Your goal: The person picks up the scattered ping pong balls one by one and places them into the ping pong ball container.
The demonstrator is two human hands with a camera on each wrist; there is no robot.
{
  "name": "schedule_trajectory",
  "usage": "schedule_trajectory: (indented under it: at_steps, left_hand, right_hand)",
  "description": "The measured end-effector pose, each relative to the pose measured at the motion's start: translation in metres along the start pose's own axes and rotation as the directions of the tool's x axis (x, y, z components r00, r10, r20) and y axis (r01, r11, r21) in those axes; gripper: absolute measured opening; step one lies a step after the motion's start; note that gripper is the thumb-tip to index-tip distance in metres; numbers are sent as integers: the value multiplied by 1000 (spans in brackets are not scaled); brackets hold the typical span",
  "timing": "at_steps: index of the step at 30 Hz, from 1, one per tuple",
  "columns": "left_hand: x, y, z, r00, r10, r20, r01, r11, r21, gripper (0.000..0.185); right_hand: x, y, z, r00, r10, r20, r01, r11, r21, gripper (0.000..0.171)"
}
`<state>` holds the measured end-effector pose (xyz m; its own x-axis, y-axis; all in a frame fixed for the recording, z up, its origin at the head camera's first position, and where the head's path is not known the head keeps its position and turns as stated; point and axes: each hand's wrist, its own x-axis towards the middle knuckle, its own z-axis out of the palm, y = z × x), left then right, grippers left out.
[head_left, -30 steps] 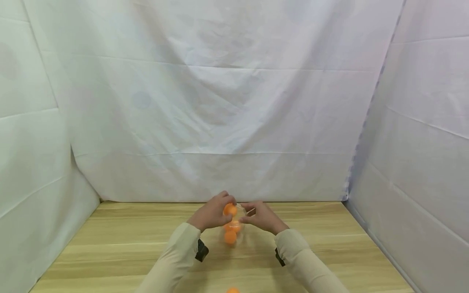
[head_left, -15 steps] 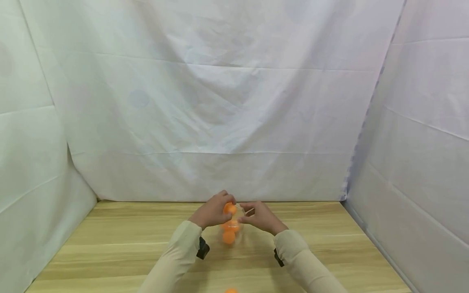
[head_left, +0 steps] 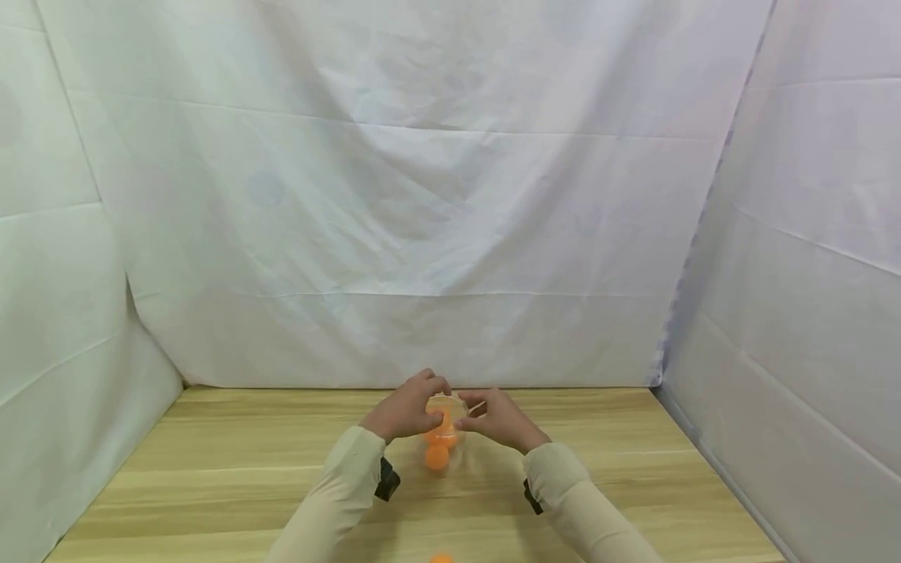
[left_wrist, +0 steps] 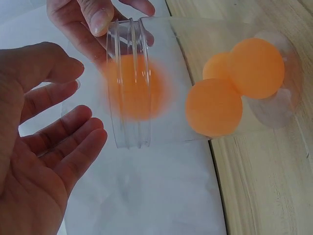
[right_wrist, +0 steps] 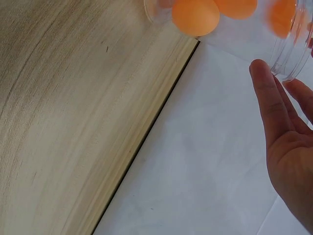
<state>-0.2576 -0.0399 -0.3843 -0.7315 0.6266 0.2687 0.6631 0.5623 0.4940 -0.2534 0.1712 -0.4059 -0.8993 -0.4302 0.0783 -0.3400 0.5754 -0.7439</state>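
Fingers of the right hand [head_left: 501,420] pinch the rim of a clear plastic cup [left_wrist: 205,88] standing on the wooden tabletop [head_left: 211,477] — that grip is clenched on the cup. Beside the rim, the left hand [left_wrist: 39,147] is released, fingers loose and holding nothing. Orange balls [left_wrist: 257,68] sit at the cup's bottom — another ball [left_wrist: 134,88], blurred, is near its mouth.

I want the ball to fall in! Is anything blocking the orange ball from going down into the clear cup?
Nothing visible blocks it. The blurred orange ball is just inside the clear cup, with three balls at the bottom.
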Motion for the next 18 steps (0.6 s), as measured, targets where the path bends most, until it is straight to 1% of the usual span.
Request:
schedule_trajectory:
  at_steps: [4,12,18]
  left_hand:
    - [-2,0,0,1000,1,2,-1,1000,-16,23]
    - [-6,-2,-2,1000,3,-3,-3,1000,17,22]
    - [-10,-3,-4,1000,-17,8,17,1000,-13,22]
  right_hand:
    - [0,2,0,1000,-5,1,5,1000,-2,57]
    - [0,0,-1,1000,-12,-12,11,1000,-11,56]
    - [0,-3,0,1000,1,-3,-1,1000,-9,57]
